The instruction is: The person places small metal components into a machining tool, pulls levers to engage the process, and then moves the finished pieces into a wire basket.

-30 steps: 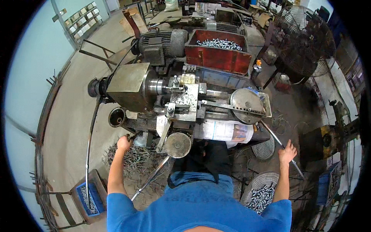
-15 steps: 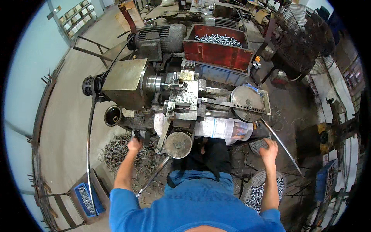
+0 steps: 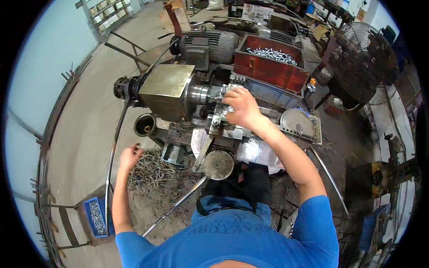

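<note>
My right hand (image 3: 242, 107) reaches over the tool slide (image 3: 227, 129) of a small metal lathe, fingers and thumb apart. It hides part of the slide, and whether it touches the metal I cannot tell. Left of it is the bright round spindle chuck (image 3: 197, 94), beside a headstock with a brass-coloured cover (image 3: 166, 80). My left hand (image 3: 129, 158) is out to the left, above a heap of metal shavings (image 3: 154, 174). Its fingers are closed around something small and dark that I cannot make out. A small square metal box (image 3: 173, 154) lies between that hand and the lathe.
Behind the lathe stands a red bin (image 3: 270, 69) of small shiny metal parts, near a motor (image 3: 212, 44). A blue tray (image 3: 96, 216) of similar parts is at lower left. Long metal levers (image 3: 176, 207) stick out towards me. A large fan (image 3: 362, 62) stands at right.
My right hand has swung from the right side up and left onto the lathe's slide. My left hand has moved left, away from the machine, uncovering the small metal box. The view has shifted.
</note>
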A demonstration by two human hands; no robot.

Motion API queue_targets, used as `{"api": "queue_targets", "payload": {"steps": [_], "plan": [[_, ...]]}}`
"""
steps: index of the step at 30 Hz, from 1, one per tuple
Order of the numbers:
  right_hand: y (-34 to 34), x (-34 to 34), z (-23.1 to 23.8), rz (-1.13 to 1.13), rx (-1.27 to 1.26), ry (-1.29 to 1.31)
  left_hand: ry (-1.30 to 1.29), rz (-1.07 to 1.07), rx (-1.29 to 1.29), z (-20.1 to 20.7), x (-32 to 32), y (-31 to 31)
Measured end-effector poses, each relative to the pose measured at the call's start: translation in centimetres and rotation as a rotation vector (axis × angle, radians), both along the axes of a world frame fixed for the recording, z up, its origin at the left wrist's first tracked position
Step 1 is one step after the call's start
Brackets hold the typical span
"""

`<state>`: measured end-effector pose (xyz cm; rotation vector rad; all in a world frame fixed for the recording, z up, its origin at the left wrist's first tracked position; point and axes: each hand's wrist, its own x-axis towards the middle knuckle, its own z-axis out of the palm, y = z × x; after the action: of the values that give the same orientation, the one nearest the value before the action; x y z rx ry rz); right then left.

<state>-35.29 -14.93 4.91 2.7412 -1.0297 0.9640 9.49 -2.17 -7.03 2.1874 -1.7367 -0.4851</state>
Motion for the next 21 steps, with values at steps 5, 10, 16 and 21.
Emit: {"api": "queue_targets", "payload": {"steps": [5, 10, 16, 21], "plan": [[-4.8, 5.8, -1.3, -0.113, 0.048, 0.508, -0.302, 0.325, -0.297, 5.7, 9.0, 4.5], [-6.2, 6.7, -2.2, -0.142, 0.151, 0.596, -0.338, 0.442, -0.135, 0.7, 3.7, 8.1], [-6.3, 7.4, -2.7, -0.098, 0.136, 0.562, -0.223, 0.426, -0.048, 1.2, -1.3, 9.0], [-6.7, 7.1, -3.5, -0.112, 0.122, 0.58, 0.257, 0.331, 0.104, 3.5, 0.8, 7.6]]}}
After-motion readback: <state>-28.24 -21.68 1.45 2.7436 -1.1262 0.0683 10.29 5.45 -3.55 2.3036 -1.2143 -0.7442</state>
